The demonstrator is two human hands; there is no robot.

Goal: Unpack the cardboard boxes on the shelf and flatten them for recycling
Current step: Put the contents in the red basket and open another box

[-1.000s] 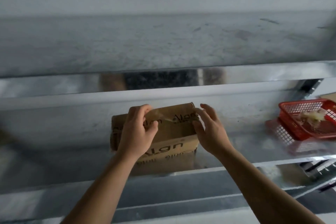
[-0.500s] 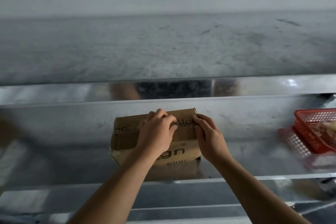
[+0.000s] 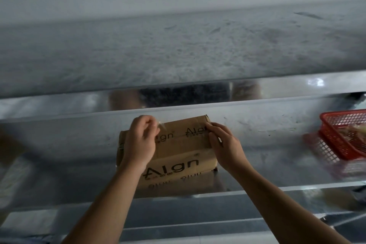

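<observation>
The cardboard box (image 3: 178,151) sat mid-shelf (image 3: 267,162), with bare metal open to its left and a wide free stretch to its right before the red basket (image 3: 344,134). The upper shelf's front lip (image 3: 287,91) hung just above the box, leaving little headroom. The left hand (image 3: 139,142), pinching tape (image 3: 160,126), and the right hand (image 3: 225,146), gripping the box's right end, blocked its top.

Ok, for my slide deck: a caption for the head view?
Left hand pinches clear tape on a shelved cardboard box; right hand grips its end.
</observation>
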